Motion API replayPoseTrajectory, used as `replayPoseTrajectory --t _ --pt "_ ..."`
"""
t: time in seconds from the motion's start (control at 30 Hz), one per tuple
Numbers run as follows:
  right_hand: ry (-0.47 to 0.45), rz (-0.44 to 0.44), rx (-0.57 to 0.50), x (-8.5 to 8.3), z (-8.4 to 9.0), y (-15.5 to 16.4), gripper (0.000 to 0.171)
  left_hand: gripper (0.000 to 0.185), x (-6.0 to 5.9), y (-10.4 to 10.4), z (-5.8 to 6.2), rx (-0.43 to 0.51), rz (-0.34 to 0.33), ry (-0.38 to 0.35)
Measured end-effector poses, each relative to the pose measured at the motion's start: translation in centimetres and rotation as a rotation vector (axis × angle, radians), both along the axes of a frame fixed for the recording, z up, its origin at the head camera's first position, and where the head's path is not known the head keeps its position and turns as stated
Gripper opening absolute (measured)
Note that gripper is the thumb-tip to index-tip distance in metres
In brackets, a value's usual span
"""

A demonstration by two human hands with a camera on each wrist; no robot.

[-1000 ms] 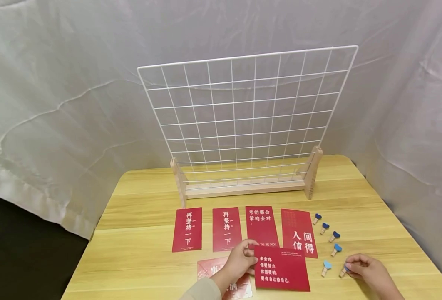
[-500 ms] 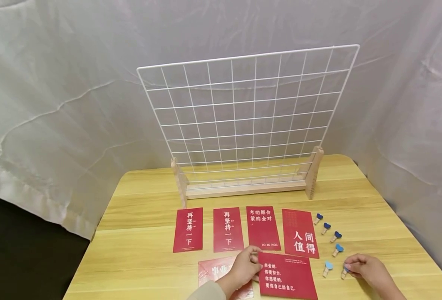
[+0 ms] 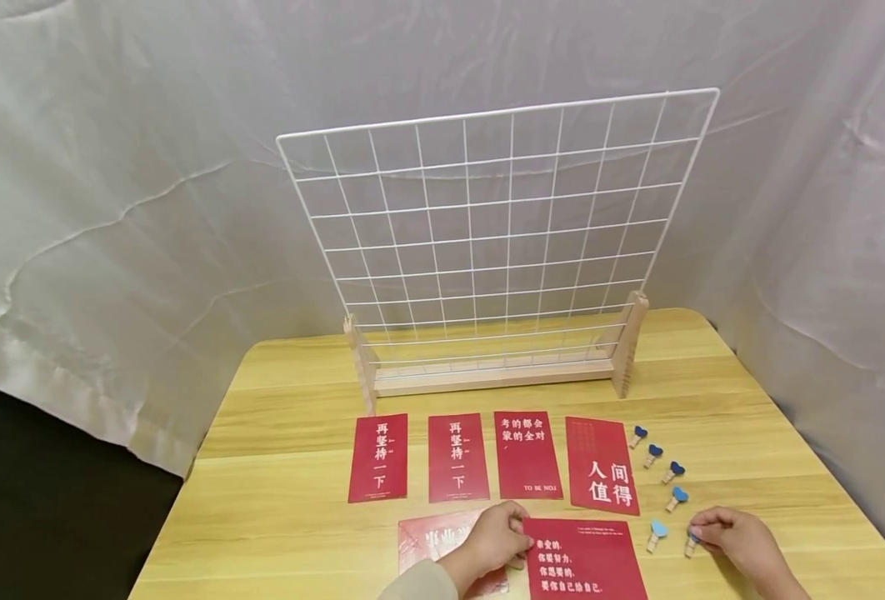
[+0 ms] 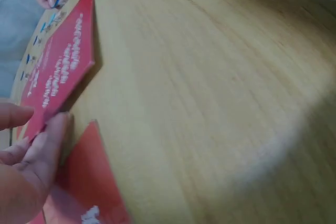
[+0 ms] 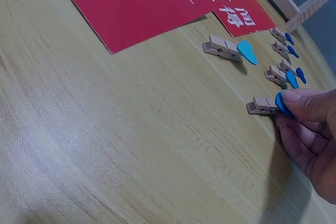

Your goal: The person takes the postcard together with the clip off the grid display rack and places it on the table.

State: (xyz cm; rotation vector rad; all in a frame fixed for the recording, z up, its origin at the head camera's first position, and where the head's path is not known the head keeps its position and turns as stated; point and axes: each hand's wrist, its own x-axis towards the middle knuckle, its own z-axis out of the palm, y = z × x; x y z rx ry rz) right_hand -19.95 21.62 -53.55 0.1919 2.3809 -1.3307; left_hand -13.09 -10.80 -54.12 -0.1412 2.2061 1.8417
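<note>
My left hand [image 3: 497,540] pinches the left edge of a red card [image 3: 585,560] printed with white lines of characters. In the left wrist view that card [image 4: 65,56] slants above the wood, casting a shadow under its edge. Partly beneath my left hand lies a pale red card [image 3: 431,540] on the table. My right hand [image 3: 738,546] pinches a small wooden clothespin [image 3: 691,546] by its blue heart end; in the right wrist view the clothespin's [image 5: 262,105] wooden jaws point away from the fingers. Beside it lies a clothespin with a light blue heart [image 3: 657,535].
A white wire grid [image 3: 491,208] stands in a wooden base [image 3: 491,379] at the back. Before it lie several red cards, from one at left [image 3: 378,458] to one at right [image 3: 602,465]. Several blue-heart clothespins [image 3: 653,455] line the right side. Grey cloth [image 3: 150,167] surrounds the table.
My left hand has moved the red card toward the near edge and slightly right, uncovering the cards behind it. My right hand has stayed nearly still with the clothespin.
</note>
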Motion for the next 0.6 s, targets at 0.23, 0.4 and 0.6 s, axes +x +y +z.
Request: replayPoseTrajectory --t 0.23,0.4,0.6 --pt "0.045 0.044 0.099 -0.3 0.1 -0.3 0.025 0.022 -0.4 -0.4 0.8 -0.264 -0.088 0.082" --pt "0.12 0.117 0.267 -0.5 0.8 -0.7 0.03 0.022 -0.8 -1.0 1.3 -0.385 -0.153 0.133" --pt "0.292 0.178 0.394 -1.5 3.2 -3.1 0.04 0.019 -2.1 -2.5 2.7 -0.389 -0.274 0.127"
